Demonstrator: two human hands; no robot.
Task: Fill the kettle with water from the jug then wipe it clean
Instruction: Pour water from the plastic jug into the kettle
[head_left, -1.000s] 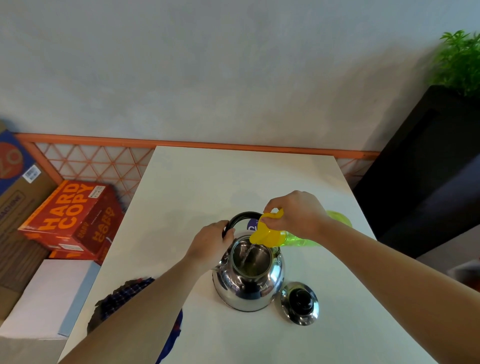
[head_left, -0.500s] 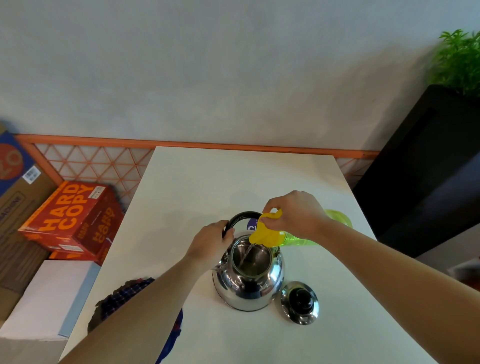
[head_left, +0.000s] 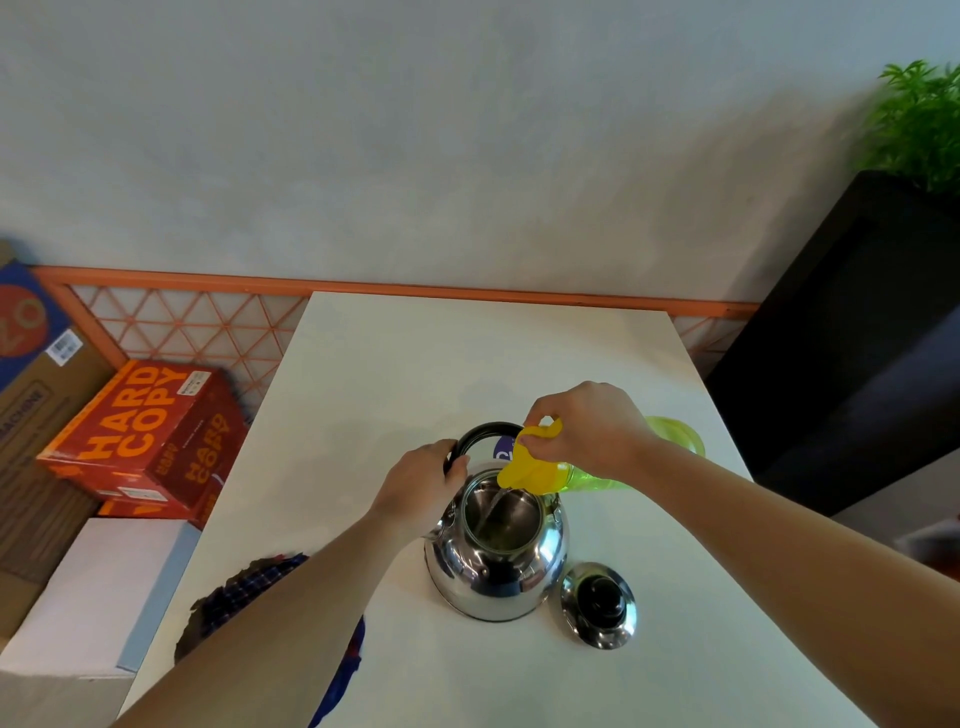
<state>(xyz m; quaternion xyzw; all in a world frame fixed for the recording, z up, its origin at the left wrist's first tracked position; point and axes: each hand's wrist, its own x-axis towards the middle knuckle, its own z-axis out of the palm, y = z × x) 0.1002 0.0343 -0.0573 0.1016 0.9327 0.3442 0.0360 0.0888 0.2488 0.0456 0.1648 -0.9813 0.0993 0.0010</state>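
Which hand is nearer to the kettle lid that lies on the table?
Right. The right hand holds the jug above the kettle, up from the lid. The left hand grips the kettle handle, across the kettle from it.

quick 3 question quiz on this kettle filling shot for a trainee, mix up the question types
1. True or false: the lid sits on the kettle.
2. Which hand tips the jug? A) left hand B) right hand C) neither
3. Fill in: the left hand grips the kettle's black ____.

Key
1. False: it lies on the table, right of the kettle.
2. B: the right hand holds the jug tilted, with a thin stream of water falling into the open kettle.
3. handle
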